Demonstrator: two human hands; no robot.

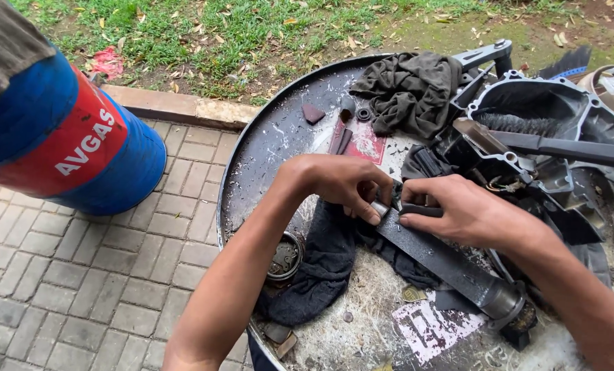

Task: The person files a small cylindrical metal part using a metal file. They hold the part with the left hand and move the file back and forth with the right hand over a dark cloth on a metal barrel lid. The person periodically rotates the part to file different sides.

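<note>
Gripping the long dark flat metal bar [434,257] on the round drum-top table [252,158], both hands meet at its upper end. Left hand [345,184] curls down from a bent wrist, fingers clamped on the small silver tip [379,208]. Right hand [468,213] lies flat, fingers pressed together on the bar. Risk, judged: the tip could slip from the pinch and roll off into the dark rag [324,264], since the grip is narrow.

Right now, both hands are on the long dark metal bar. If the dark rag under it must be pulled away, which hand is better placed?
The left hand, probably. The dark rag lies mostly on its side, just below it. The right hand presses on the long dark metal bar, so it can steady it.
</note>
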